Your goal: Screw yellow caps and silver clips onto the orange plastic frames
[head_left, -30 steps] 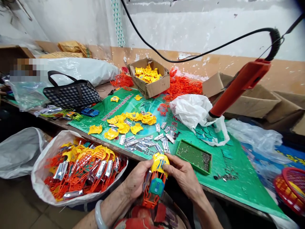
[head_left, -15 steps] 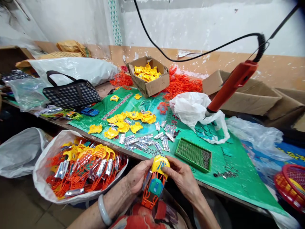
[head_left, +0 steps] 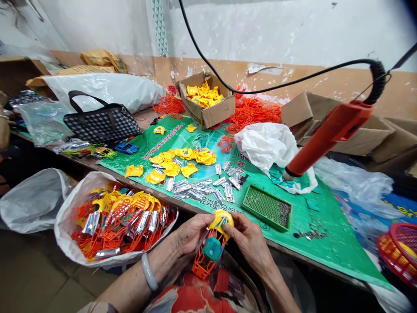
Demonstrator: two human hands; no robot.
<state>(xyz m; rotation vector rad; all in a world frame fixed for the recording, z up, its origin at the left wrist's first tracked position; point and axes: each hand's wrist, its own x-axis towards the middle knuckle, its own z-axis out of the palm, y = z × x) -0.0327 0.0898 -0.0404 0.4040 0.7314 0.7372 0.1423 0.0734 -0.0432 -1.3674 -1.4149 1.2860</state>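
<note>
Both hands hold one small toy assembly (head_left: pixel 213 245) over my lap: an orange plastic frame with a teal block in it and a yellow cap on top. My left hand (head_left: pixel 190 232) grips its left side, fingers curled. My right hand (head_left: pixel 249 239) pinches the yellow cap from the right. On the green mat (head_left: pixel 325 248) just beyond lie loose yellow caps (head_left: pixel 177 161) and silver metal pieces (head_left: pixel 202 189). A green tray (head_left: pixel 267 208) with small screws sits right of them.
An orange electric screwdriver (head_left: pixel 325 134) hangs on a black cable at the right. A white bag (head_left: pixel 65 226) of finished orange pieces stands at lower left. A cardboard box (head_left: pixel 208 102) of yellow caps, orange frames, a checked handbag (head_left: pixel 100 121) and a red basket (head_left: pixel 399 252) surround the mat.
My hands keep hold of the toy assembly and have turned it slightly. The view has shifted a little, and the hanging screwdriver has swung to the right.
</note>
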